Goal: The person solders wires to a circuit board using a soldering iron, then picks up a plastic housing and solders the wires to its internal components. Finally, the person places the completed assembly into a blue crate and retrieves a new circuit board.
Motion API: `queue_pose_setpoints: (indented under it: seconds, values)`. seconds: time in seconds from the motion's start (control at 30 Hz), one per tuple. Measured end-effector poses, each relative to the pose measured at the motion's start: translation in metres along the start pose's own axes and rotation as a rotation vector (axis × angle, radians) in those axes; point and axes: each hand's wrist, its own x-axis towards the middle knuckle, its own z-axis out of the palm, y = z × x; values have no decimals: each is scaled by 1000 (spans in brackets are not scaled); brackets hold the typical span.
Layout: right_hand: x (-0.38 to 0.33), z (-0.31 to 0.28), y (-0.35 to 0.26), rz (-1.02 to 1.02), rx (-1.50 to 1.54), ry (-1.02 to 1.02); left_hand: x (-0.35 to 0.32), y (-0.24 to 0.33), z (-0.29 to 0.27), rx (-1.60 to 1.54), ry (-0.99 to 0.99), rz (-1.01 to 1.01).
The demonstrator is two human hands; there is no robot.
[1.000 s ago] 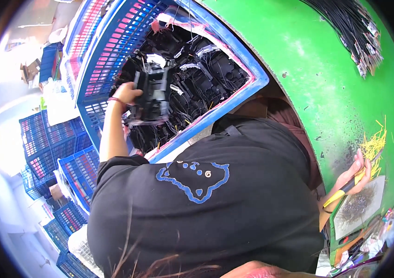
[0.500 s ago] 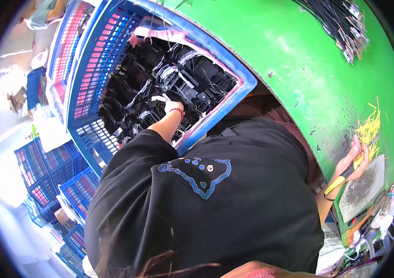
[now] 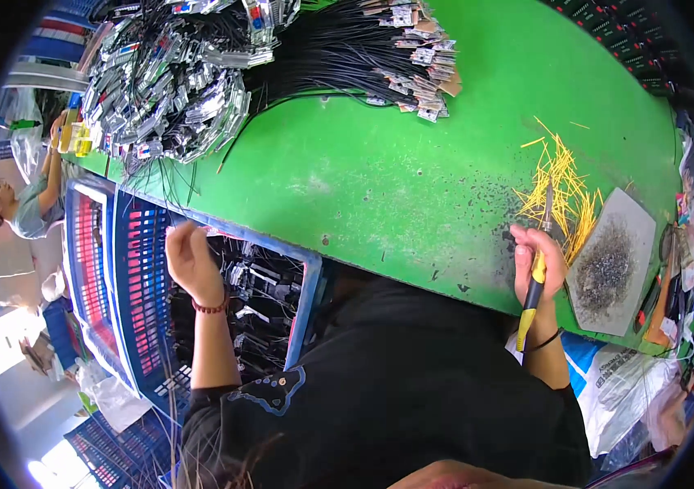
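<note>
My right hand (image 3: 541, 265) holds a soldering iron (image 3: 533, 295) by its yellow and black handle. The metal shaft points away from me, over a heap of thin yellow strips (image 3: 563, 183) on the green table (image 3: 380, 187). My left hand (image 3: 192, 261) is raised above the near table edge, over the blue crate (image 3: 308, 285). Its fingers are half bent and look apart, with nothing visible in them. Black housings with wires (image 3: 261, 306) fill the crate, partly hidden by my left forearm. Thin dark cords (image 3: 180, 183) hang over the table edge beyond that hand.
A large pile of clear-ended pieces (image 3: 176, 98) and a bundle of black cables (image 3: 339, 49) lie at the far left. A grey pad with dark specks (image 3: 608, 261) rests at right. Another person (image 3: 25, 204) works at far left. Plastic bags (image 3: 620, 391) hang at right.
My left hand has come up out of the crate toward the table edge. The view has turned, showing more of the table and the far pile. The right hand still holds the soldering iron.
</note>
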Motion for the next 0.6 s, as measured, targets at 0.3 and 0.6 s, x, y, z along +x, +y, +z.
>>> queue_pose_setpoints:
  seconds: [0.3, 0.6]
  values:
    - [26, -1, 2, 22, 59, 141, 77, 132, 277, 125, -759, 871]
    - [15, -10, 9, 174, 201, 168, 52, 164, 305, 139, -680, 1090]
